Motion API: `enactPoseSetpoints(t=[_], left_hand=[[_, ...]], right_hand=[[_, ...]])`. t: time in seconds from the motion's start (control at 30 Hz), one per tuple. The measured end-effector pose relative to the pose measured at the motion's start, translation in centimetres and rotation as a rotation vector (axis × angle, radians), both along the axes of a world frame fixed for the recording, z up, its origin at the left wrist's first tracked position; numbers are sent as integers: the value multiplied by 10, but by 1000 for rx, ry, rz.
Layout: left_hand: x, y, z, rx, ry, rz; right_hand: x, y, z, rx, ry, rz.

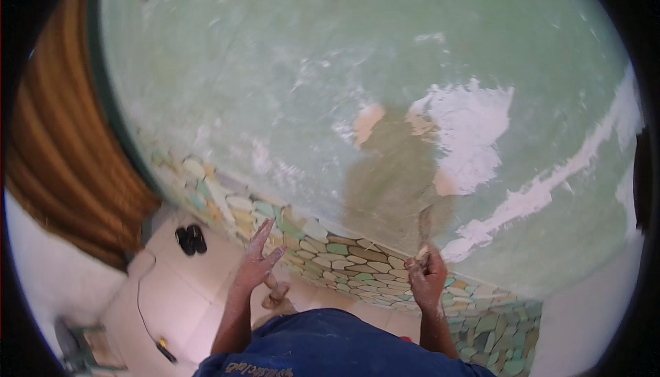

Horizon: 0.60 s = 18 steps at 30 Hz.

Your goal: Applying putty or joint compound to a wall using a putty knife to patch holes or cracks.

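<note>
My left hand is spread flat, fingers apart, against the band of flat pebble stones along the foot of the wall, holding nothing. My right hand is closed around a thin scraper or putty knife whose blade points up onto a scraped brownish patch of the pale green wall. White filler patches lie right of that patch, and a white streak runs diagonally lower right.
A brown curtain hangs at the left. A pair of dark sandals rests on the pale floor tiles. A cord with a small dark and yellow tool lies lower left. My blue clothing fills the bottom centre.
</note>
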<state>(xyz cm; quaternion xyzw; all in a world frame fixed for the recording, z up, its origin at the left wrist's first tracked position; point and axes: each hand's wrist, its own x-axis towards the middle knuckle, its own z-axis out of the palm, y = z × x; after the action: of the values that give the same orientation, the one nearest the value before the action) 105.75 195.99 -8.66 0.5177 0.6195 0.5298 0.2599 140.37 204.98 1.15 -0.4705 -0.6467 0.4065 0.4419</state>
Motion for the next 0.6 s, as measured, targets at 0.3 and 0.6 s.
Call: enactPoseSetpoints(t=[0.3, 0.6], left_hand=[[86, -136, -3, 53, -73, 490], [171, -264, -11, 94, -176, 1018]], right_hand=[[-32, 5, -23, 110, -626, 1025], [-89, -44, -63, -219, -453, 1334]])
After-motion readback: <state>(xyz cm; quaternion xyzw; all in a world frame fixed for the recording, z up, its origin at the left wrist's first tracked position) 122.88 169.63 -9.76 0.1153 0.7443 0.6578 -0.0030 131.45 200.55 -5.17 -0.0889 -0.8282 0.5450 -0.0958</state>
